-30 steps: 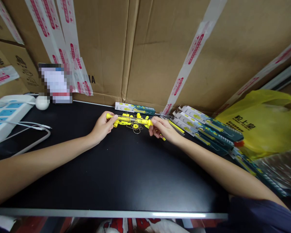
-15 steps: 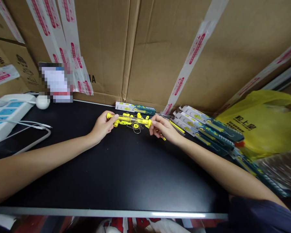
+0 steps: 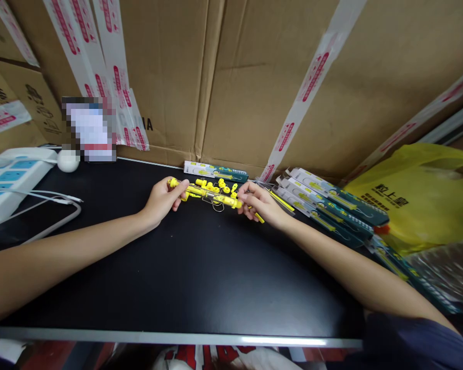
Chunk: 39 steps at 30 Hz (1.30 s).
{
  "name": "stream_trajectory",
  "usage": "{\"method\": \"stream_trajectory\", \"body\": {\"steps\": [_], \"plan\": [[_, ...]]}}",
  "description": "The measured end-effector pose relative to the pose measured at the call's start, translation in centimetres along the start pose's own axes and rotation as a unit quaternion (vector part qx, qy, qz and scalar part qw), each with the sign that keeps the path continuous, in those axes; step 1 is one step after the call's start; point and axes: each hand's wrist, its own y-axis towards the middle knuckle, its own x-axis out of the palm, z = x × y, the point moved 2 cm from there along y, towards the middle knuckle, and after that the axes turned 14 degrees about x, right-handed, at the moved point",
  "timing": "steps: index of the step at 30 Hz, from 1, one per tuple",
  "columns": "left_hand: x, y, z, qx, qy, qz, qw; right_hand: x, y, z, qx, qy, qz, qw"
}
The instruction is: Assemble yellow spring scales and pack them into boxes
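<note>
A clear tube with yellow ends (image 3: pixel 210 195) spans the gap between my two hands, tilted a little down to the right. Around its left end my left hand (image 3: pixel 164 198) is closed, thumb lying along the tube. The fingers of my right hand (image 3: pixel 256 202) pinch the yellow right end. Behind and under the tube lie several small yellow plastic parts (image 3: pixel 221 183) on the black table. A bent metal wire piece (image 3: pixel 218 207) shows partly below it. Thin yellow strips (image 3: pixel 281 201) lie just beyond my right hand.
A flat printed box (image 3: pixel 216 171) lies behind the parts, against the cardboard (image 3: pixel 239 103). More such boxes (image 3: pixel 332 198) are stacked at right, beside a yellow plastic bag (image 3: pixel 405 200). A white power strip (image 3: pixel 19 177) with cables stands at left. The table's front edge (image 3: pixel 170 336) is near me.
The tube's right end has dipped slightly toward me, so the tube slants more. More of the yellow parts behind it show. Both hands keep their hold.
</note>
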Motion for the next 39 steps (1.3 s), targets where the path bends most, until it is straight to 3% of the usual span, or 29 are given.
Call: {"method": "stream_trajectory", "body": {"steps": [9,16,31,39], "plan": [[0.04,0.10,0.06,0.005,-0.016,0.003,1.000,0.20,0.16,0.28,-0.020,0.033,-0.063,0.997],[0.03,-0.01,-0.19,0.012,0.005,-0.012,1.000,0.23,0.05,0.29,-0.043,0.045,-0.062,0.996],[-0.69,-0.01,-0.13,0.058,0.157,-0.057,0.984,0.20,-0.18,0.12,-0.038,0.038,-0.049,0.997],[-0.68,0.00,-0.20,0.059,0.152,-0.059,0.985,0.03,-0.56,-0.20,-0.033,0.035,-0.025,0.999]]}}
